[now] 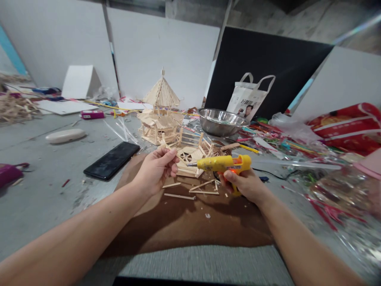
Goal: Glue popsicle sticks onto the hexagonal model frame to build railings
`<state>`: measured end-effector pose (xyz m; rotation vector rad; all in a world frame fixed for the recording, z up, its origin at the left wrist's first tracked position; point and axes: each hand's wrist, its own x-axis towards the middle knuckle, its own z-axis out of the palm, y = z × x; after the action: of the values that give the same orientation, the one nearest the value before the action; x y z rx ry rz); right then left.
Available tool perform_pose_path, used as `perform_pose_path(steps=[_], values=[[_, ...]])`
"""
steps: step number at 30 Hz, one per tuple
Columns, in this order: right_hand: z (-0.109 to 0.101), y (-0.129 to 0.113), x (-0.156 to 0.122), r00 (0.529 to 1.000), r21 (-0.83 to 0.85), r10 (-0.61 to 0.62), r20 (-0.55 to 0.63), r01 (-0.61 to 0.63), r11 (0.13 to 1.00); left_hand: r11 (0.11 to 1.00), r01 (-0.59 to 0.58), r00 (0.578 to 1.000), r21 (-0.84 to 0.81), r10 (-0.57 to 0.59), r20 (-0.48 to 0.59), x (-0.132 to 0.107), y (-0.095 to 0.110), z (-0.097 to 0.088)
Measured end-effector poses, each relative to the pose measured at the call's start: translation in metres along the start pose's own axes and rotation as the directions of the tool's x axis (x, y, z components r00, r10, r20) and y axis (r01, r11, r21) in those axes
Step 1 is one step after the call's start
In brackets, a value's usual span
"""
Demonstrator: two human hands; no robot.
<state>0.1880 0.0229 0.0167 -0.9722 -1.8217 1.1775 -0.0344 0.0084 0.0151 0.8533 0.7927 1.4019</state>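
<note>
My left hand (156, 169) is closed in a pinch on a thin wooden stick (181, 158). My right hand (248, 184) grips a yellow hot glue gun (218, 162) by its handle, a clear glue stick (293, 163) trailing from its back. The nozzle points left, close to the pinched stick. Behind both hands sits a low wooden-stick base (190, 171) with a wheel-like pattern on top. A tiered stick pavilion (162, 93) with a pointed roof stands farther back. Loose sticks (180, 196) lie on a brown board (190, 230) below my hands.
A black phone (111, 160) and a white oval case (65, 136) lie to the left. Behind are a steel bowl (222, 123) and a white bag (248, 97). Colourful scraps (276, 141), a red bag (348, 127) and a clear plastic container (342, 186) crowd the right side.
</note>
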Motion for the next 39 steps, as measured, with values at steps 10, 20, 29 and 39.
perform_pose_path(steps=[10, 20, 29, 39], values=[[0.0016, -0.0026, -0.0011, 1.000, 0.024, 0.008, -0.002, -0.008, 1.000, 1.000, -0.011, 1.000, 0.008, 0.011, 0.003, -0.0014, 0.0006, 0.0017], [0.0020, -0.0030, -0.0012, 1.000, 0.007, 0.014, -0.013, -0.014, 1.000, 1.000, -0.015, 1.000, 0.002, 0.015, 0.001, -0.0011, 0.0006, 0.0012], [0.0007, -0.0015, -0.0003, 0.999, -0.011, 0.023, -0.022, -0.023, 1.000, 1.000, 0.021, 1.000, -0.016, -0.022, -0.012, -0.0010, 0.0016, 0.0015], [-0.0008, 0.0021, -0.0006, 0.999, -0.009, -0.022, -0.024, 0.022, 1.000, 1.000, 0.010, 1.000, -0.013, -0.010, -0.009, -0.0019, 0.0003, 0.0014]])
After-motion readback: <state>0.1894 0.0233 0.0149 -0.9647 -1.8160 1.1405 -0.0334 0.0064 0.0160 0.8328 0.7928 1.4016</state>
